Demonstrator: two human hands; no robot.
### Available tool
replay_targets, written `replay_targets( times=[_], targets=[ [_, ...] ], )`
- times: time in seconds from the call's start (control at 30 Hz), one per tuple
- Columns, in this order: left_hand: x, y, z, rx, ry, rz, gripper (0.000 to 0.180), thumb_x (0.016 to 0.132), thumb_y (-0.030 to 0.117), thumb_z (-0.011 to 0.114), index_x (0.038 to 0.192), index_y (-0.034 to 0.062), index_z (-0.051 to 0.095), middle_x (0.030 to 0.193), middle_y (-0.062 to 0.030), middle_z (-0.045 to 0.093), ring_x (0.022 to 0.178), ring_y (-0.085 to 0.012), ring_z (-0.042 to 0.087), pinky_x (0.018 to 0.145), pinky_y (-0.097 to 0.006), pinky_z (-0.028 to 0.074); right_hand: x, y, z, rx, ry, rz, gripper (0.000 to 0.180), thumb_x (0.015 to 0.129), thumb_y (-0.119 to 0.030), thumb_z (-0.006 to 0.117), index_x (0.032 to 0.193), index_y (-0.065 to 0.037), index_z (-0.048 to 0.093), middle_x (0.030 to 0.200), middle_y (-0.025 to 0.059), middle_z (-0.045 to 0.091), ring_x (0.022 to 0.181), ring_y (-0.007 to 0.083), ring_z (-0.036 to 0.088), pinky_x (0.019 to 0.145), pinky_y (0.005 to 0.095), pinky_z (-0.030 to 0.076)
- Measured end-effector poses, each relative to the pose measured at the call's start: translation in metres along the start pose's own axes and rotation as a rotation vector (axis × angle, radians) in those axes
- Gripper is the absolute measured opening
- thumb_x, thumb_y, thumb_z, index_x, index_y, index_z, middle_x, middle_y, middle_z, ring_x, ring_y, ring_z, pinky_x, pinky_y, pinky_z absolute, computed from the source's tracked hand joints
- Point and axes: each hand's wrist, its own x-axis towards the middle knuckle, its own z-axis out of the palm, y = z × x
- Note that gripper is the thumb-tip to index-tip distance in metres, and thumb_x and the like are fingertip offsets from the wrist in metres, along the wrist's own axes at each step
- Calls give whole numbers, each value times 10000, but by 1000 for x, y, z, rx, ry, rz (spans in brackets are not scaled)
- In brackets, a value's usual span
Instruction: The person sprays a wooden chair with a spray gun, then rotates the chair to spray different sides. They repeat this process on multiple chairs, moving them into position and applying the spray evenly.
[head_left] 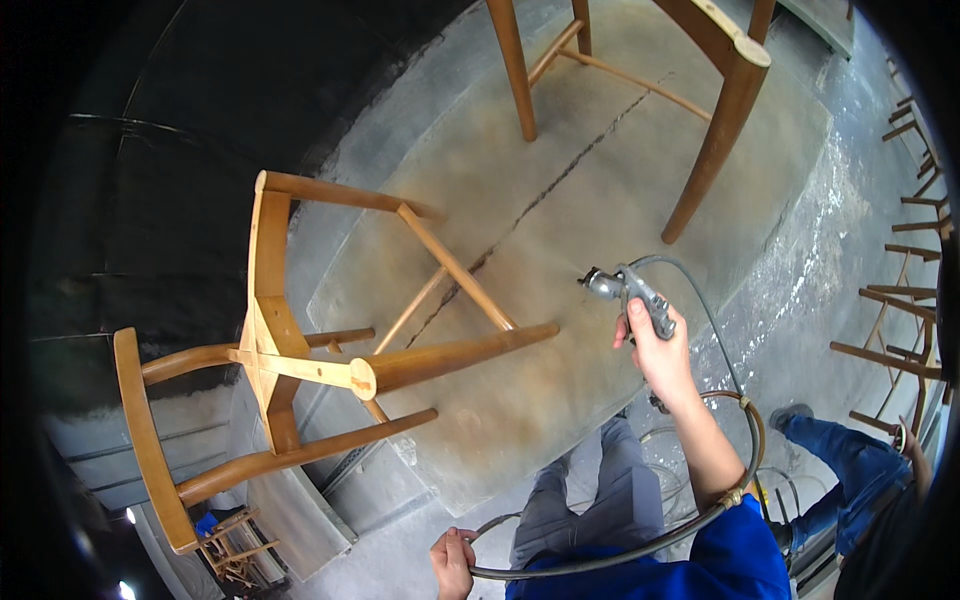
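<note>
My right hand [662, 355] is wrapped round the grip of a metal spray gun [604, 284], whose nozzle points left toward a wooden chair frame [440, 375]. A faint mist shows in front of the nozzle. From the gun a grey hose [700, 300] loops down past my forearm. Low in the view, my left hand [453, 563] is closed on a thick dark hose [610, 565] that crosses in front of my body. The chair frame lies tipped over, its legs pointing right and its curved backrest at the far left. Neither hand touches it.
A worn grey board [560, 400], cracked and stained brown, lies beneath the chair. Another wooden chair frame [735, 100] stands at its far end. Several chair frames [905, 300] line the right side. A person in jeans [840, 470] is at the lower right. Dark sheeting [220, 100] fills the upper left.
</note>
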Motion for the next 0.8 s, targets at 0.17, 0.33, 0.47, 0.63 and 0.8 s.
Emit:
replay_targets(
  times=[0.17, 0.33, 0.47, 0.63, 0.8],
  targets=[
    [-2, -15, -6, 76, 96, 54, 561, 1086, 355, 377, 849, -51, 685, 489, 19, 444, 457, -72, 384, 468, -269, 291, -34, 38, -19, -79, 167, 13, 266, 1029, -305, 574, 982, -45, 607, 714, 15, 620, 605, 86, 570, 556, 242, 440],
    [-2, -50, -44, 62, 71, 90, 555, 1092, 345, 372, 845, -48, 677, 496, 16, 451, 461, -67, 388, 470, -268, 310, -149, 68, -17, -147, 261, 193, 385, 1031, -426, 523, 875, -84, 609, 655, 20, 626, 464, 55, 464, 397, 224, 333],
    [4, -97, -83, 45, -21, 116, 557, 1092, 353, 376, 849, -46, 679, 491, 20, 443, 453, -64, 380, 465, -266, 302, -241, 105, 25, -164, 131, 383, 438, 1026, -475, 517, 882, -66, 585, 686, 44, 639, 484, 63, 492, 411, 224, 354],
    [15, -158, -139, 44, -19, 172, 578, 1090, 381, 368, 843, -37, 681, 473, 23, 429, 431, -66, 359, 454, -263, 279, -278, 150, 99, 123, -55, 272, 395, 1026, -442, 537, 1067, -51, 564, 779, 42, 648, 661, 78, 604, 465, 191, 392],
    [26, -203, -171, 101, 29, 100, 617, 1083, 418, 349, 811, -29, 675, 443, 16, 421, 409, -71, 334, 445, -270, 244, -261, 200, 142, 183, -103, 200, 469, 1024, -511, 499, 927, -55, 548, 773, 80, 636, 725, 155, 657, 442, 221, 378]
  ],
)
